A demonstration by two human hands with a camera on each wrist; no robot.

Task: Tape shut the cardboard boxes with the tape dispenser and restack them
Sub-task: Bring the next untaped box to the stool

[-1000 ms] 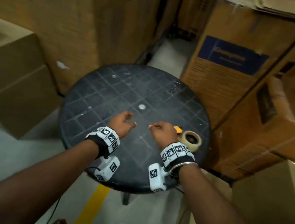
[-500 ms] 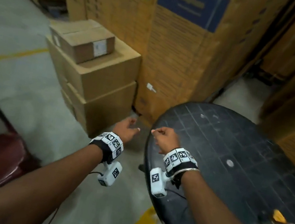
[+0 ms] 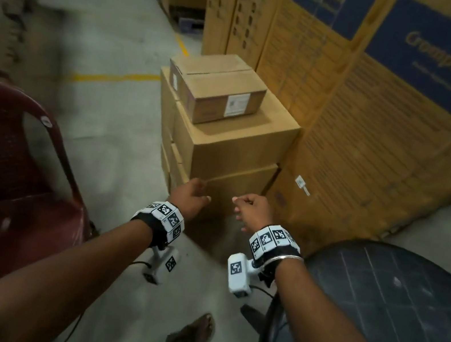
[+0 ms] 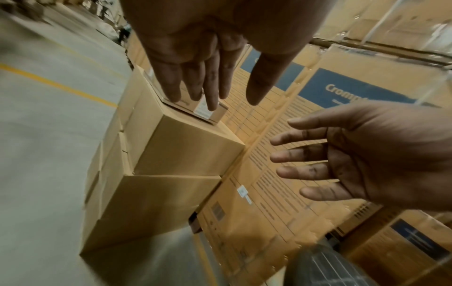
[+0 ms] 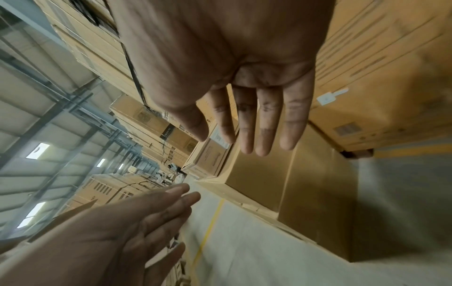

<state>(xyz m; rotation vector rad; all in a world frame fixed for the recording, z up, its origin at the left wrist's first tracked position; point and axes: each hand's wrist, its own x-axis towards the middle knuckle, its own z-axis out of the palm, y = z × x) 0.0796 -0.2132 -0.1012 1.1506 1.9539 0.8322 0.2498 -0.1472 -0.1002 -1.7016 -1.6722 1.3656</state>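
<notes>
A small cardboard box (image 3: 217,88) with a white label sits on top of two larger stacked boxes (image 3: 231,147) on the floor ahead. Its top flaps meet at a seam. My left hand (image 3: 187,199) and right hand (image 3: 252,208) hover side by side in front of the lower box, apart from it and empty. The wrist views show the left hand (image 4: 203,77) and the right hand (image 5: 249,120) with fingers straight and spread. The small box (image 4: 208,112) lies beyond the left fingertips. No tape dispenser is in view.
A dark round table (image 3: 390,320) stands at the lower right. A maroon plastic chair (image 3: 8,162) is at the left. Tall printed cartons (image 3: 380,107) form a wall right of the stack. Grey floor with yellow lines (image 3: 111,78) stretches to the left.
My view has swung left from the table to the box stack, leaving the tape dispenser out of sight. Both hands stayed empty and moved with me toward the stack.
</notes>
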